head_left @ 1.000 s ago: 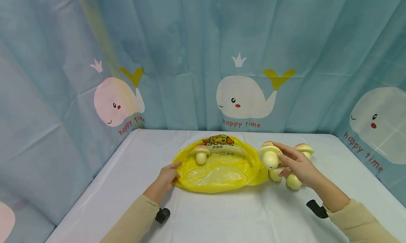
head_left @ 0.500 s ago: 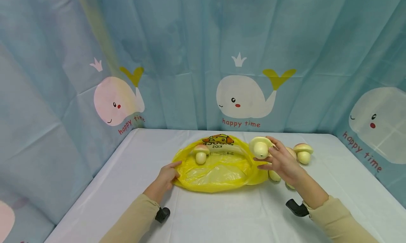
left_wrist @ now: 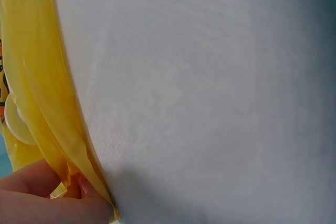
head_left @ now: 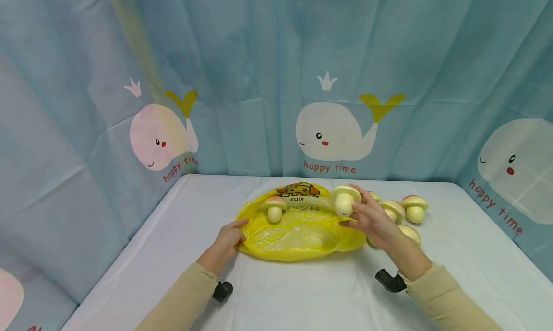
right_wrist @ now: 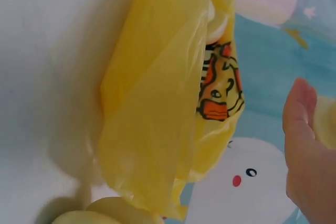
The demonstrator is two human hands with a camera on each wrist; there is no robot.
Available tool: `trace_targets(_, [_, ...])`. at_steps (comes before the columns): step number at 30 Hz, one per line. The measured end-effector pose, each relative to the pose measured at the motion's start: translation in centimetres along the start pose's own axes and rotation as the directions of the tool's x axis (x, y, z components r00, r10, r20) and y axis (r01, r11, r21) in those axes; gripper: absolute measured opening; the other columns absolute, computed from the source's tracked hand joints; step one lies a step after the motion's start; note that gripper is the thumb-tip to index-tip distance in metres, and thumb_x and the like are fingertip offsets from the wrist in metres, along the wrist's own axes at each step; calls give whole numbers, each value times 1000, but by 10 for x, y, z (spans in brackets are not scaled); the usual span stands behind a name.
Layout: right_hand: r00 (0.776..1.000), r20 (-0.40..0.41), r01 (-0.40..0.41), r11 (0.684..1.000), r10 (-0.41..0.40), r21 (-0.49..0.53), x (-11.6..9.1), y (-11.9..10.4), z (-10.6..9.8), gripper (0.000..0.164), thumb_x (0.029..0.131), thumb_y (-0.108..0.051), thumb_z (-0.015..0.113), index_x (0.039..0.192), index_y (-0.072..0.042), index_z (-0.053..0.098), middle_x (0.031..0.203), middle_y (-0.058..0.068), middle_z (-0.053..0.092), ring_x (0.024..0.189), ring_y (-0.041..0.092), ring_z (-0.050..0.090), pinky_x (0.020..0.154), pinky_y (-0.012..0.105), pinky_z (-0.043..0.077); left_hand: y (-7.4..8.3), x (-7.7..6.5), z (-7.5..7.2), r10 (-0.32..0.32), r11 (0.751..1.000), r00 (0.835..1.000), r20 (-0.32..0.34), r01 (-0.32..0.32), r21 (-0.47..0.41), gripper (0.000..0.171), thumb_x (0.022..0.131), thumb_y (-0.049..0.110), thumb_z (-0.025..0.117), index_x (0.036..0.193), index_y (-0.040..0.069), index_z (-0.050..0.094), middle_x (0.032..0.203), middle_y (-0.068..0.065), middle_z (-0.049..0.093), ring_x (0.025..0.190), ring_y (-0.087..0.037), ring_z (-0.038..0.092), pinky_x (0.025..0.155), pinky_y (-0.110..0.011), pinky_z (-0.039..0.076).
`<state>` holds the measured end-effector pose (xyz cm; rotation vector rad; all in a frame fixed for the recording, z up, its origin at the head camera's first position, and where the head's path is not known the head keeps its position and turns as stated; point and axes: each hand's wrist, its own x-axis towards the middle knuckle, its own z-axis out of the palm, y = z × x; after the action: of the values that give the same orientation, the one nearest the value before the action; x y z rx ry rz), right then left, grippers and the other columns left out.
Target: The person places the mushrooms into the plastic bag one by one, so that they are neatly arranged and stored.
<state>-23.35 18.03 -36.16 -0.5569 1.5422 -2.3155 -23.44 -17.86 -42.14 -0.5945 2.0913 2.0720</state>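
Observation:
A yellow plastic bag (head_left: 294, 252) lies open on the table, a duck print on its back wall. Inside it, at the left, stands one toy mushroom (head_left: 274, 210) with a pinkish cap. My left hand (head_left: 227, 238) pinches the bag's left rim; the left wrist view shows the thin film between thumb and fingers (left_wrist: 37, 178). Above the bag's right side my right hand (head_left: 375, 220) holds another mushroom (head_left: 344, 202), its stem turned toward me. In the right wrist view that mushroom (right_wrist: 326, 121) shows only partly, at the right edge.
Several more mushrooms lie right of the bag, among them one at the far right (head_left: 415, 209) and one beside it (head_left: 393, 209); some are partly hidden by my right hand. A blue curtain (head_left: 259, 81) with whale prints hangs behind the white table (head_left: 302, 292).
My right hand has moved left with the mushroom, from beside the bag to over its right side. The left hand has stayed at the bag's rim.

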Motion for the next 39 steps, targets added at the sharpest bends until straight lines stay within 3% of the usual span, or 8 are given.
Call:
trace_targets(6, [999,42,1,997,-4,77,5,1,4,37,103,-8,39,137,-20,33,123,0,53,101,16,58,91,39,48,-1,1,1,-10,1000,1000,-14,10,3,65,83,-24,40,141,3,50,156,-26,17,133,-35,27,85,-35,34])
trace_targets(11, [998,-31,-40,989,45,143,12,1,12,40,100,-3,42,136,-20,37,123,2,52,101,17,57,92,36,48,0,1,1,-10,1000,1000,-22,10,-1,65,83,-24,40,141,3,51,156,-26,17,132,-34,27,85,-35,34])
trace_targets(18, [980,-144,-108,971,140,215,22,1,26,64,96,5,43,151,-15,17,135,7,33,103,18,54,89,30,48,0,1,1,-7,1000,1000,-16,7,-2,65,83,-24,40,141,2,50,156,-27,17,131,-35,27,82,-32,35])
trace_targets(27, [965,-136,-181,942,226,283,37,15,41,57,95,7,46,146,-3,24,126,11,42,101,21,54,88,32,47,-5,6,1,-7,1000,1000,-29,7,-4,66,81,-23,41,140,4,53,155,-25,20,129,-34,30,85,-34,37])
trace_targets(28, [961,-137,-194,938,240,287,38,16,43,58,95,8,46,147,-3,24,126,12,42,101,22,53,88,32,47,-13,19,-1,-7,1000,1000,-28,6,-9,67,80,-23,43,137,8,57,155,-24,22,128,-34,32,82,-34,39])
trace_targets(31, [951,-138,-232,932,277,278,44,25,48,52,94,7,46,142,-4,31,121,11,46,99,24,54,91,40,44,-14,21,-2,-10,1000,999,-30,10,-7,67,80,-23,43,137,8,57,155,-24,21,125,-33,32,80,-34,37])
trace_targets(35, [930,-161,-280,921,329,270,52,37,60,48,93,8,45,139,-3,36,119,12,48,101,27,50,91,46,41,-2,2,1,-14,1000,999,-29,14,1,65,82,-24,40,141,3,51,155,-26,19,128,-34,30,84,-34,34])
trace_targets(39, [900,-219,-311,908,376,280,61,52,76,49,93,11,46,140,6,33,122,17,44,102,29,45,84,41,43,-2,2,1,-15,1000,999,-32,15,3,65,82,-23,40,141,3,51,155,-26,19,127,-33,31,84,-34,35])
